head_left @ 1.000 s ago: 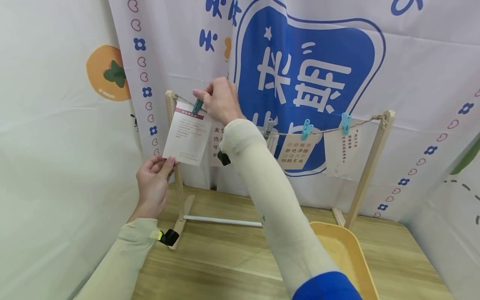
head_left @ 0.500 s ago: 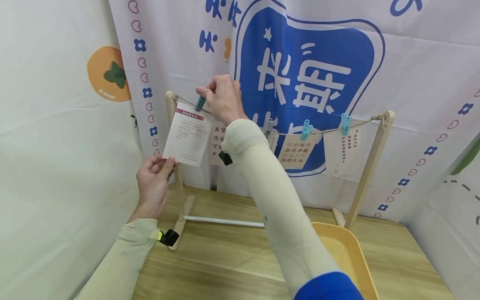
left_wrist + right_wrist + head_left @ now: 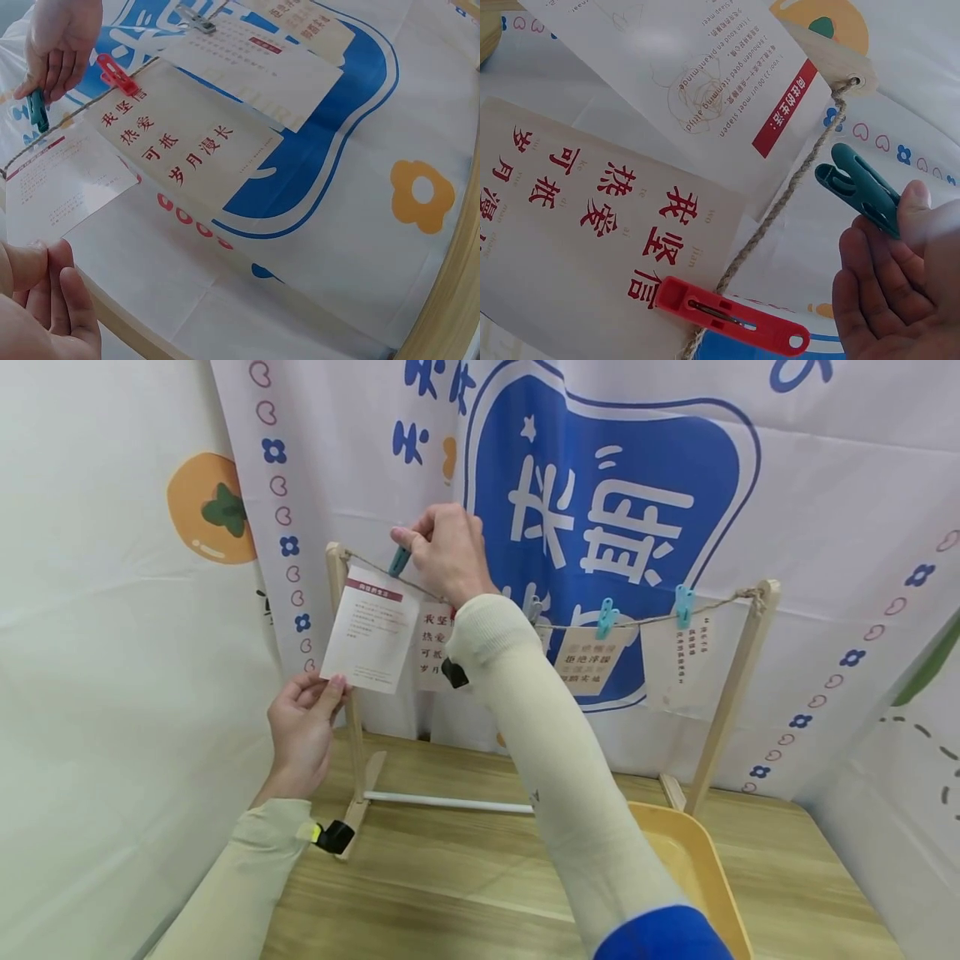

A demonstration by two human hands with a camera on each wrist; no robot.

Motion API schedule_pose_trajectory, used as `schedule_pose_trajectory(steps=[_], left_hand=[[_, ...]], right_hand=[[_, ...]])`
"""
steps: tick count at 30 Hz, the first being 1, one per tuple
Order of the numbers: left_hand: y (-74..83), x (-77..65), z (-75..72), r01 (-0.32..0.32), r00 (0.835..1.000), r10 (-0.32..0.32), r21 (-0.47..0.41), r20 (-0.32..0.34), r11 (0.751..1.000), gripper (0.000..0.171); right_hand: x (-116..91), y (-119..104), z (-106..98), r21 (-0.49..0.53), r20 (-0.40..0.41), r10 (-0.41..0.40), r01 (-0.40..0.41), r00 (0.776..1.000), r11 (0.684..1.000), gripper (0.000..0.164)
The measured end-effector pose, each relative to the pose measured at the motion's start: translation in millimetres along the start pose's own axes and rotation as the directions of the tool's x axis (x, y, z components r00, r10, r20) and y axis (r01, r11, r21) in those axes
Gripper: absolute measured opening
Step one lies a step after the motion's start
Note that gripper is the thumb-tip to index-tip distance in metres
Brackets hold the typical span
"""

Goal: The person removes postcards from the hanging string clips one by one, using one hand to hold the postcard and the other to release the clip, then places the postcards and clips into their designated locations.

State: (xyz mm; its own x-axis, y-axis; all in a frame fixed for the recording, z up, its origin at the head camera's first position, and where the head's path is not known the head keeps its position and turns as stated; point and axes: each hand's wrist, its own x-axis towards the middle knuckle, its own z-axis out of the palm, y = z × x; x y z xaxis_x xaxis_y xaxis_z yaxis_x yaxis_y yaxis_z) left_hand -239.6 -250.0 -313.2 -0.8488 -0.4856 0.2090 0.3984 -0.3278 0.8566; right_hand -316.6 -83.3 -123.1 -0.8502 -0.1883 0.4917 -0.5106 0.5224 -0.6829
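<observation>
My left hand [image 3: 302, 727] pinches the bottom edge of a white card [image 3: 369, 635] with a dark red title band, near the rack's left post. The card's top edge lies close to the twine [image 3: 784, 199]. Above it, my right hand [image 3: 452, 553] pinches a teal clothespin [image 3: 862, 187] between thumb and fingers. The right wrist view shows this clothespin apart from both the card and the twine. Beside the white card, a cream card [image 3: 180, 139] with red characters hangs from a red clothespin [image 3: 731, 315].
More cards, such as a tan card [image 3: 591, 660], hang to the right under light-blue clothespins [image 3: 607, 618]. The wooden rack [image 3: 731, 693] stands on the table [image 3: 442, 885] before a printed cloth [image 3: 637, 443]. A yellow tray [image 3: 705, 852] sits front right.
The teal clothespin came off the white card's top edge and moved slightly up and right with my right hand. My left hand keeps its hold on the card. The head view shifted slightly.
</observation>
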Motion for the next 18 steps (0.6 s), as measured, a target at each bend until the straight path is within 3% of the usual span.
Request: schedule_pose_trajectory(steps=[8,18], left_hand=[[0.9,-3.2,0.6,0.029,0.999,-0.029,0.012,-0.017,1.0,0.035],[1.2,-6.4,-1.3,0.003,1.0,-0.004,-0.033,-0.016,0.999,0.03]], right_hand=[[-5,-2,-8,-0.011,0.041,0.009,-0.008,0.999,1.0,0.026],[-10,-3,-13,0.009,0.058,0.029,-0.03,0.998,1.0,0.037]])
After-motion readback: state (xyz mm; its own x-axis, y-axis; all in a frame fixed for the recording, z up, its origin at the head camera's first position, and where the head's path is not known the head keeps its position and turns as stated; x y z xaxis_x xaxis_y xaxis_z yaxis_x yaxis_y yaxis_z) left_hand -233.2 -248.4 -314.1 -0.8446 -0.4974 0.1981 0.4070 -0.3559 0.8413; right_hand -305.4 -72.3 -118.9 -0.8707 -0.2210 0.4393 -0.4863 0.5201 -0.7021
